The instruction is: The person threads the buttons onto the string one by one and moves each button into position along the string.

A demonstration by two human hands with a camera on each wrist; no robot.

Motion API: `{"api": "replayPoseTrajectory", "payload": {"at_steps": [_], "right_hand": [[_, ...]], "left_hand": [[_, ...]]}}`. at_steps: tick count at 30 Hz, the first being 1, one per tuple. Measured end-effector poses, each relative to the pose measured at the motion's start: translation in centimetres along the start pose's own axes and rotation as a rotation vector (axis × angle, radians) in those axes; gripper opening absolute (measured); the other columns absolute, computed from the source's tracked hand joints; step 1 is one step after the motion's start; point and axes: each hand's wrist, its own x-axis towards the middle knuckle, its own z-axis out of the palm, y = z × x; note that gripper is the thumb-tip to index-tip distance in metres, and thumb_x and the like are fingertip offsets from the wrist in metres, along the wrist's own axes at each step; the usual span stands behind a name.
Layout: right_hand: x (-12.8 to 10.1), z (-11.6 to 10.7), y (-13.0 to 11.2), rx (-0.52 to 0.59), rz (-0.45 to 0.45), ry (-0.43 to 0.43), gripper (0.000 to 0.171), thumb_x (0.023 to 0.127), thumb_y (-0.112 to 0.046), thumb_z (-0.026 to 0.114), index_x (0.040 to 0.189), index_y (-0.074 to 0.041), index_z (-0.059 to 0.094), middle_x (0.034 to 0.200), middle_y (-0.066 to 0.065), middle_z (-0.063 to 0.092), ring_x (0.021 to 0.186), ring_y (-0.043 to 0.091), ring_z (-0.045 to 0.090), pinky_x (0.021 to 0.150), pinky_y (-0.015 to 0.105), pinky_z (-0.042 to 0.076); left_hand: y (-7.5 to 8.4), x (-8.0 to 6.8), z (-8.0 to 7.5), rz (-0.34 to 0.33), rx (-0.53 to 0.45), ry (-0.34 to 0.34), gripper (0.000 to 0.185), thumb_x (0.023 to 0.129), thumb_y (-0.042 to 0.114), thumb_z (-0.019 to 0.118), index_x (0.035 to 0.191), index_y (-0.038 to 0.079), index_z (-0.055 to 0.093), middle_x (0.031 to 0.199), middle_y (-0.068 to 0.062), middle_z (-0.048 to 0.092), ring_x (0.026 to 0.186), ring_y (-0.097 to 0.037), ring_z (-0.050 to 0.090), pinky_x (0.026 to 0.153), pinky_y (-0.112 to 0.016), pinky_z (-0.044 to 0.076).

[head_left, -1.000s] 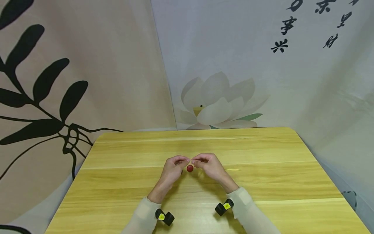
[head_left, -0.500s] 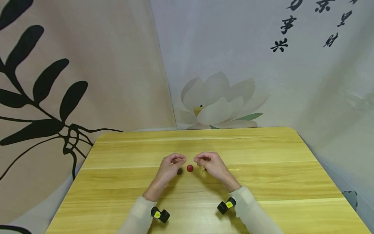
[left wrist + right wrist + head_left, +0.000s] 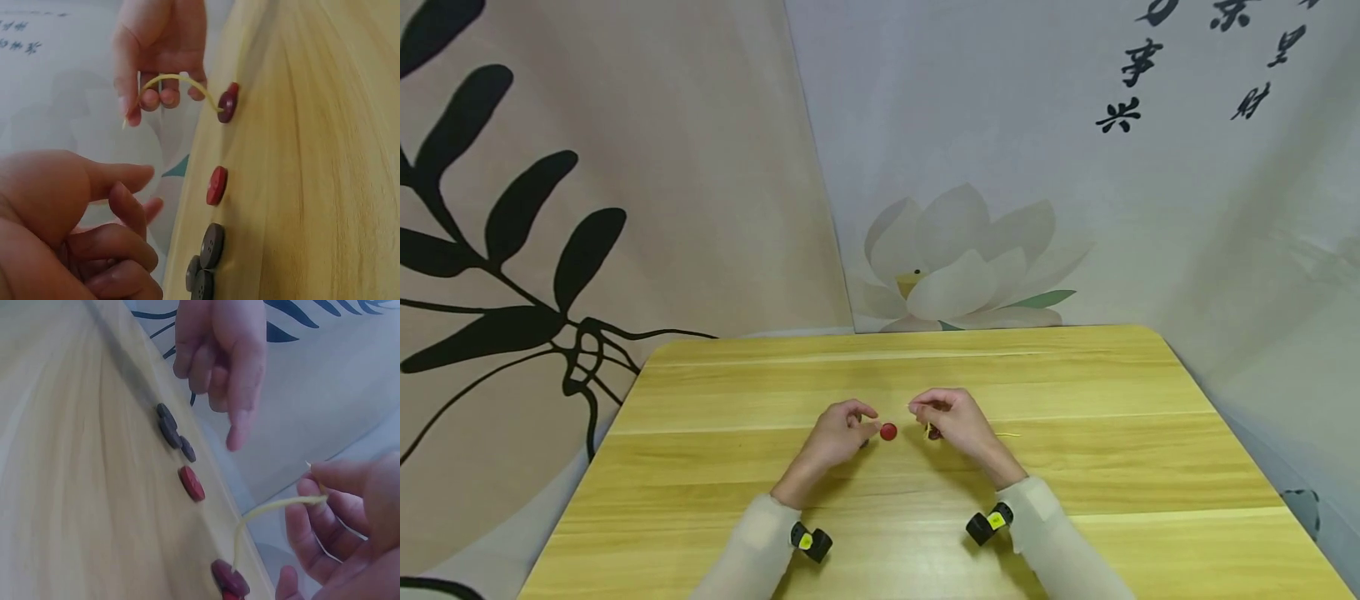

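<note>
since a second ago the two hands have drawn apart: they met fingertip to fingertip above the red button [image 3: 888,432], and now the left hand [image 3: 838,436] has dropped to the table [image 3: 1075,467] just left of that button while the right hand [image 3: 958,423] has drifted right.

the right hand pinches the free end of a thin yellow cord [image 3: 178,84] between thumb and forefinger, other fingers curled loosely under it. the cord arches down from the pinch to a dark maroon button [image 3: 227,103] lying on the wood beneath that hand, seemingly already threaded, though the hole itself is too small to see. holding the tip up keeps the stiff end free and pointed.

the left hand is relaxed and holds nothing, its forefinger stretched out toward the red button, just beside it; whether it touches is unclear. under it sits a small cluster of dark brown buttons [image 3: 172,431], overlapping one another, left of the red one.

the buttons are flat round discs, smooth and slightly glossy, probably plastic, with raised rims. the cord looks waxy and springy, keeping its curve. the table is pale yellow wood-grain laminate, smooth. both arms wear cream sleeves [image 3: 752,550] with black wrist cameras [image 3: 812,542].
</note>
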Motion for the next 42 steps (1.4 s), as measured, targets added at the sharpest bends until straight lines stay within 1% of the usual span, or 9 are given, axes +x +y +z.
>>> {"api": "replayPoseTrajectory", "payload": {"at_steps": [2, 4, 8, 13, 16, 18, 27, 36, 42], "right_hand": [[0.5, -0.1, 1.1, 0.015, 0.007, 0.004, 0.016, 0.095, -0.004, 0.062, 0.104, 0.004, 0.071, 0.078, 0.005, 0.065, 0.067, 0.03, 0.059, 0.059, 0.039, 0.054], [0.9, -0.3, 2.2, 0.021, 0.015, 0.01, 0.017, 0.095, -0.005, 0.063, 0.106, 0.005, 0.071, 0.081, 0.009, 0.067, 0.072, 0.033, 0.061, 0.058, 0.038, 0.054], [1.1, -0.6, 3.0, 0.016, 0.04, 0.022, 0.021, 0.094, -0.012, 0.067, 0.108, 0.004, 0.071, 0.093, 0.019, 0.069, 0.077, 0.029, 0.064, 0.059, 0.03, 0.052], [1.3, -1.0, 3.6, 0.001, 0.06, 0.043, 0.022, 0.091, -0.018, 0.072, 0.104, -0.001, 0.074, 0.098, 0.021, 0.071, 0.079, 0.022, 0.066, 0.063, 0.029, 0.052], [1.5, -1.2, 3.8, -0.004, 0.06, 0.054, 0.019, 0.09, -0.018, 0.073, 0.101, -0.002, 0.075, 0.098, 0.019, 0.073, 0.083, 0.023, 0.069, 0.068, 0.03, 0.053], [1.6, -1.3, 4.0, -0.004, 0.059, 0.058, 0.018, 0.09, -0.017, 0.073, 0.1, -0.002, 0.075, 0.099, 0.019, 0.073, 0.084, 0.023, 0.07, 0.071, 0.029, 0.054], [2.0, -1.6, 4.7, 0.055, 0.098, 0.048, 0.023, 0.093, -0.013, 0.069, 0.103, 0.007, 0.072, 0.086, 0.023, 0.072, 0.066, 0.017, 0.068, 0.056, 0.026, 0.052], [2.0, -1.9, 5.0, 0.05, 0.121, 0.012, 0.019, 0.093, -0.007, 0.067, 0.105, 0.007, 0.072, 0.092, 0.019, 0.074, 0.073, 0.015, 0.068, 0.059, 0.025, 0.052], [2.0, -2.3, 4.9, 0.073, 0.121, -0.06, 0.023, 0.092, -0.003, 0.066, 0.11, 0.01, 0.068, 0.096, 0.021, 0.074, 0.077, 0.019, 0.071, 0.065, 0.028, 0.055]], "left_hand": [[0.1, 0.1, 0.2, 0.005, 0.063, 0.0, 0.028, 0.092, 0.019, 0.07, 0.114, 0.003, 0.066, 0.062, 0.001, 0.047, 0.049, -0.011, 0.038, 0.045, -0.023, 0.03], [0.2, 0.2, 0.6, 0.01, 0.142, 0.009, 0.03, 0.09, 0.022, 0.071, 0.114, 0.005, 0.066, 0.061, 0.002, 0.046, 0.048, -0.011, 0.039, 0.044, -0.023, 0.03], [0.5, 0.4, 1.2, 0.016, 0.299, 0.039, 0.031, 0.088, 0.027, 0.073, 0.112, 0.009, 0.067, 0.062, 0.002, 0.047, 0.049, -0.011, 0.04, 0.045, -0.026, 0.031], [0.9, 0.6, 1.7, -0.009, 0.386, 0.048, 0.031, 0.087, 0.029, 0.074, 0.112, 0.013, 0.066, 0.078, -0.003, 0.062, 0.056, -0.016, 0.044, 0.051, -0.031, 0.035], [1.0, 0.6, 1.9, -0.017, 0.418, 0.046, 0.031, 0.087, 0.029, 0.074, 0.113, 0.013, 0.066, 0.093, -0.006, 0.068, 0.061, -0.017, 0.047, 0.055, -0.032, 0.038], [1.0, 0.7, 2.0, -0.013, 0.435, 0.045, 0.031, 0.087, 0.029, 0.075, 0.113, 0.013, 0.066, 0.095, -0.007, 0.068, 0.063, -0.017, 0.048, 0.056, -0.032, 0.039], [0.7, 0.8, 2.4, -0.008, 0.435, 0.042, 0.029, 0.088, 0.027, 0.074, 0.111, 0.012, 0.066, 0.068, -0.001, 0.053, 0.056, -0.015, 0.041, 0.05, -0.031, 0.034], [0.8, 0.9, 2.5, -0.006, 0.468, 0.041, 0.026, 0.088, 0.027, 0.075, 0.109, 0.013, 0.067, 0.072, -0.001, 0.057, 0.057, -0.016, 0.042, 0.051, -0.032, 0.035], [0.6, 1.0, 2.5, 0.007, 0.47, 0.046, 0.02, 0.088, 0.027, 0.075, 0.101, 0.014, 0.067, 0.07, -0.001, 0.056, 0.057, -0.015, 0.042, 0.05, -0.031, 0.034]]}}
